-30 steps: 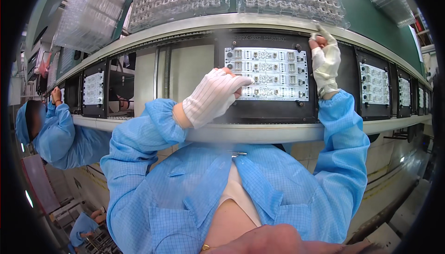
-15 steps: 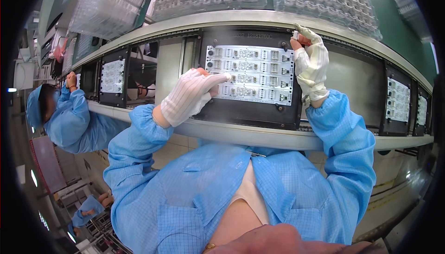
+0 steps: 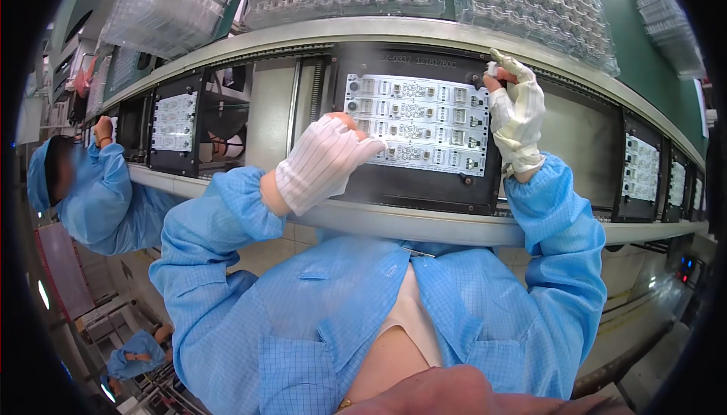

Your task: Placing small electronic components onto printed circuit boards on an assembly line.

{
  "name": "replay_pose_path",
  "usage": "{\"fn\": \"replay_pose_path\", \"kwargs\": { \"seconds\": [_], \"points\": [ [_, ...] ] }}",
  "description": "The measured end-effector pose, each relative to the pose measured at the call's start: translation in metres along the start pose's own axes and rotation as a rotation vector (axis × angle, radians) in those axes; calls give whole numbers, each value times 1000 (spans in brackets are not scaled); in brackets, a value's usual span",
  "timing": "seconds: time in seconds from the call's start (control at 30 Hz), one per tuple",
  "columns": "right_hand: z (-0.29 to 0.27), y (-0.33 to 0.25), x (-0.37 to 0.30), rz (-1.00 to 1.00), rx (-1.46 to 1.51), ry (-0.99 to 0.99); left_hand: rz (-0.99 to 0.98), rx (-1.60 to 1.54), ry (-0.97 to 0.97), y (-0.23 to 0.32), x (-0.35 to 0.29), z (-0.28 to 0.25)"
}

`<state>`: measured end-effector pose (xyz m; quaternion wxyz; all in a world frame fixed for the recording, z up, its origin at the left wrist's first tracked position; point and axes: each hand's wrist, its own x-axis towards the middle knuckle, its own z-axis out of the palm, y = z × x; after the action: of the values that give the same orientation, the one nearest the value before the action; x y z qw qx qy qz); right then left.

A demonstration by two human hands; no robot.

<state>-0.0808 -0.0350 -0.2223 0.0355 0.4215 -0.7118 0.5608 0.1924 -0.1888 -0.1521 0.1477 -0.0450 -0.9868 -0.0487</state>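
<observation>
- Blue checked sleeves [image 3: 219,226] run up to both hands from the near side, over a pale metal rail [image 3: 432,226] that lies nearer the body than either hand.
- The left hand [image 3: 322,161], in a striped white glove with some bare fingertips, is bent and partly closed; its foremost gloved fingertip is over the left end of the board panel's lower rows. Whether it presses there or grips something, I cannot tell.
- The white board panel [image 3: 424,123], four strips with small components, lies between the two hands, its lower left part behind the left hand.
- A black carrier [image 3: 386,188] frames the panel, reaching under the left hand and up to the right hand.
- The right hand [image 3: 519,116], also gloved, is raised by the panel's right edge, thumb and fingers pinched together on a small white part [image 3: 491,71].
- Another carrier with a white panel [image 3: 642,169] sits well right of the right hand; a similar panel [image 3: 174,123] is well left of the left hand, with a co-worker [image 3: 98,195] in blue beyond.
- Past both hands, behind the far rail [image 3: 379,30], clear trays [image 3: 538,10] of parts stand on the green table [image 3: 644,55].
</observation>
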Motion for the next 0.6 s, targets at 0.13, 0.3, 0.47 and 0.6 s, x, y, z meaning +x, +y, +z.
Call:
{"fn": "replay_pose_path", "kwargs": {
  "seconds": [0.13,0.3,0.47,0.6],
  "points": [
    [9,-8,-20,167,141,-268,-49,-139,-5,-24,-10,32],
    [-4,2,-52,-48,-69,-489,-48,-59,111,-36,-7,67],
    [19,52,-77,-157,-149,-537,-4,-91,-12,-60,1,114],
    [30,90,-79,-285,-229,-559,-32,-79,200,-82,26,154]
  ]
}}
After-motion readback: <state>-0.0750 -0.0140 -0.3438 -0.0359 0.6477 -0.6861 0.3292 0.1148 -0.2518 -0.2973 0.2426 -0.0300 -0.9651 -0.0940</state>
